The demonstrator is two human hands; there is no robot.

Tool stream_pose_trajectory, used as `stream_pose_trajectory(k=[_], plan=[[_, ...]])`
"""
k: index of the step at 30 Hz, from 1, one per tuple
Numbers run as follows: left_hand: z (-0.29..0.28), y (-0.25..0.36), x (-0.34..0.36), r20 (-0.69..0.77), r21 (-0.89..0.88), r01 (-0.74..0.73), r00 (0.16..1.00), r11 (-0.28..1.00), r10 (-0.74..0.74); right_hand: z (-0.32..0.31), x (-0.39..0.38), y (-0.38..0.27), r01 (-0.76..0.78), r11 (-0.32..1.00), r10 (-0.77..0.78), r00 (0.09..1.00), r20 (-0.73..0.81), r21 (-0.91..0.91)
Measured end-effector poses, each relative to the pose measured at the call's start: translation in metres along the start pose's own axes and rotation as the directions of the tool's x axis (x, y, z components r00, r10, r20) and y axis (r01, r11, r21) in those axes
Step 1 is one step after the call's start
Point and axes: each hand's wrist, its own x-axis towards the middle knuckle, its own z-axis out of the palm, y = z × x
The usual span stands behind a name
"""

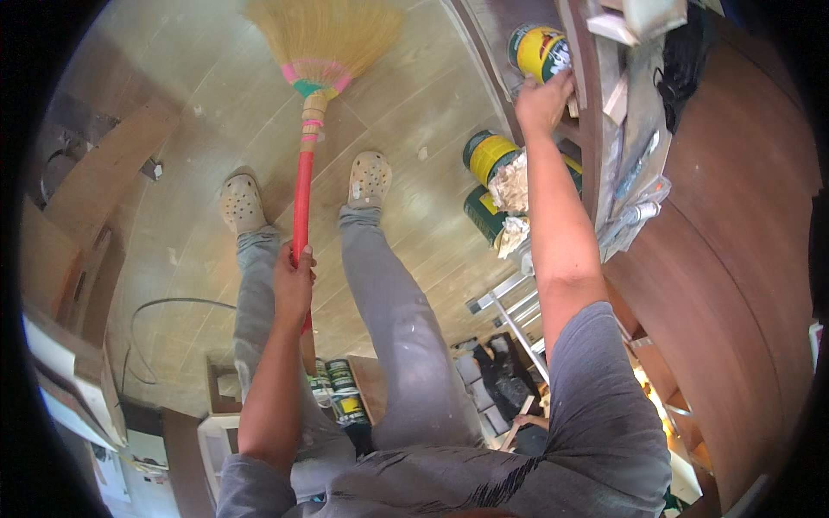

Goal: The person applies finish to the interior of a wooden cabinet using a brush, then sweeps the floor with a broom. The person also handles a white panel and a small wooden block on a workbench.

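Note:
My left hand [294, 274] is closed round the red handle of a broom [302, 190]. The broom's straw bristles fan out at the top, bound with pink and green. At the upper right, my right hand [544, 102] is stretched out to a yellow and green paint can [541, 52] that lies on its side by the brown cabinet. Its fingers curl at the can's near end, and part of the grip is hidden. Just below it lie another yellow and green can [490, 155] and crumpled whitish material [509, 186].
A metal ladder [518, 324] lies beyond my right side. Scraps and tools crowd a ledge [635, 186] at right. Wooden panels [108, 164] stand at left, near a cable [134, 337]. Several cans [345, 393] are behind my legs. Another person's hand [531, 421] shows by a wood strip.

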Motion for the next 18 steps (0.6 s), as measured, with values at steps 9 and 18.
stream_pose_trajectory(k=[9,18], plan=[[0.004,0.038,0.017,-0.122,0.094,-0.068,0.989,0.993,0.079,0.045,0.014,-0.023,-0.197,0.979,0.202,0.91,-0.363,0.051],[-0.009,0.056,0.013,-0.101,0.044,-0.062,0.993,0.997,0.066,0.026,-0.104,-0.073,0.065,0.994,-0.041,0.964,-0.261,0.085]])
